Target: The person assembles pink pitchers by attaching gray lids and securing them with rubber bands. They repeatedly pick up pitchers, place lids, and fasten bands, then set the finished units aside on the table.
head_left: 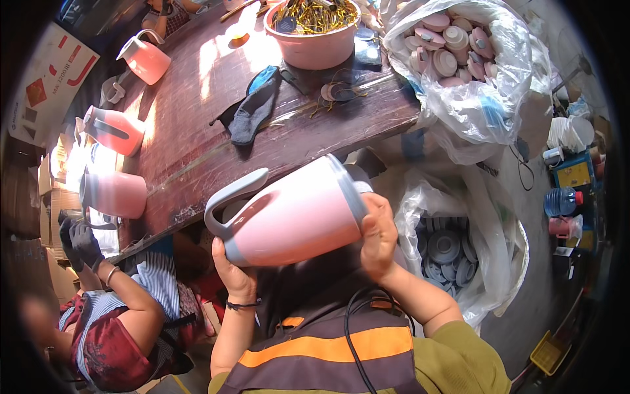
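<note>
A pink jug (295,213) with a grey handle lies tilted on its side in front of me, held between both hands. My left hand (235,274) is closed round its narrower grey end, beside the root of the handle (230,197). Against the wider grey end (348,190) my right hand (379,236) grips, thumb and fingers bent at the rim. Part of a small grey piece (362,187) shows by the right fingertips; whether it belongs to the jug I cannot tell. The jug hangs above my lap, just off the table's near edge.
Three pink jugs (147,60) stand along the left of the dark red table (180,131). Beyond lie a dark glove (252,118) and a pink tub (312,49). Plastic bags hold pink lids (456,49) and grey discs (443,246). A gloved co-worker (125,328) sits left.
</note>
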A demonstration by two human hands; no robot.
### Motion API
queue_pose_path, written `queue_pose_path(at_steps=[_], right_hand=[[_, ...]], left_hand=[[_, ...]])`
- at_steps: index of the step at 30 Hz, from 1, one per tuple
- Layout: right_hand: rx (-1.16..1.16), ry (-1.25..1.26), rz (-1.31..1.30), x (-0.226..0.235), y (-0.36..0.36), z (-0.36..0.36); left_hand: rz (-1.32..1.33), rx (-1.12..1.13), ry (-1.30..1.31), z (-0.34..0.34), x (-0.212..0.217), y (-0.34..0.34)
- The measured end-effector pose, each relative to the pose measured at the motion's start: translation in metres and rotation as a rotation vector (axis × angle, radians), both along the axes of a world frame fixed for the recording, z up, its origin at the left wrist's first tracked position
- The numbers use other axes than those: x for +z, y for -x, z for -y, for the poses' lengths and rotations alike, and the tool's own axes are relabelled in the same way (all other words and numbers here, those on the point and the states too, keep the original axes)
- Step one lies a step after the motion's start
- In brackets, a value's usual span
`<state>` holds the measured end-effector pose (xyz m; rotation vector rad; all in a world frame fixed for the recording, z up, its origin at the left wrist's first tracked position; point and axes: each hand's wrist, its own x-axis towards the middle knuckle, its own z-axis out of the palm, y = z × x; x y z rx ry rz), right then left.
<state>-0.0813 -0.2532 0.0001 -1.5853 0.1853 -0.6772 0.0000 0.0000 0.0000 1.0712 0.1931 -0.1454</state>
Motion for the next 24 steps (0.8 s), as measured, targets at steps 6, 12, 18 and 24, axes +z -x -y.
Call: queue_pose_path(at_steps=[6,12,18,24], right_hand=[[-0.148,-0.167,-0.026,0.009,-0.008,0.011],[-0.106,0.105,0.105,0.015,-0.007,-0.014],[0.036,0.133,0.165,0.014,-0.001,-0.018],[0.196,-0.814,-0.257,0.004,-0.02,-0.004]], left_hand=[[-0.062,0.039,0.039,0.006,-0.002,0.008],[-0.094,0.079,0.039,0.012,0.0,0.011],[-0.089,0.069,0.066,0.002,-0.006,0.011],[0.68,-0.027,-0.612,-0.005,0.055,0.004]])
